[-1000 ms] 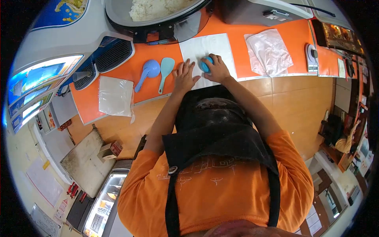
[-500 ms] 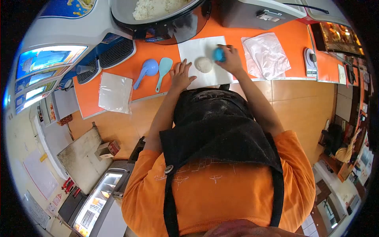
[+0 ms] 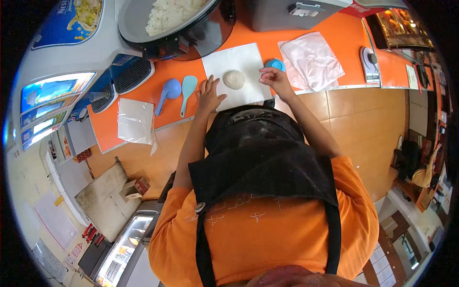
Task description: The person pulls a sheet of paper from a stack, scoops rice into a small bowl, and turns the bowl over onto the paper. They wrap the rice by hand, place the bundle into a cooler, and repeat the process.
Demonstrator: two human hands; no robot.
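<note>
A round flat-looking mound of white rice (image 3: 234,80) sits on a sheet of white paper (image 3: 234,56) on the orange counter. Fingers spread, my left hand (image 3: 209,98) rests at the paper's left edge and holds nothing. My right hand (image 3: 277,81) is over the right edge of the sheet, its fingers slightly bent and apart, with nothing visible in them. Just beyond it stands a small blue cup (image 3: 275,63), apart from the rice. Left of my left hand lie a light-green rice paddle (image 3: 189,89) and a blue ladle (image 3: 170,91).
A large cooker of rice (image 3: 169,16) stands at the back left. Thin plastic sheets (image 3: 313,60) lie to the right, and a clear plastic packet (image 3: 136,119) hangs over the front edge at left. A kitchen scale (image 3: 369,67) is at far right, a grey box (image 3: 282,16) behind.
My right hand has let go of the blue cup, which now stands right of the paper, and has drawn back toward me. My left hand stays at the paper's left edge.
</note>
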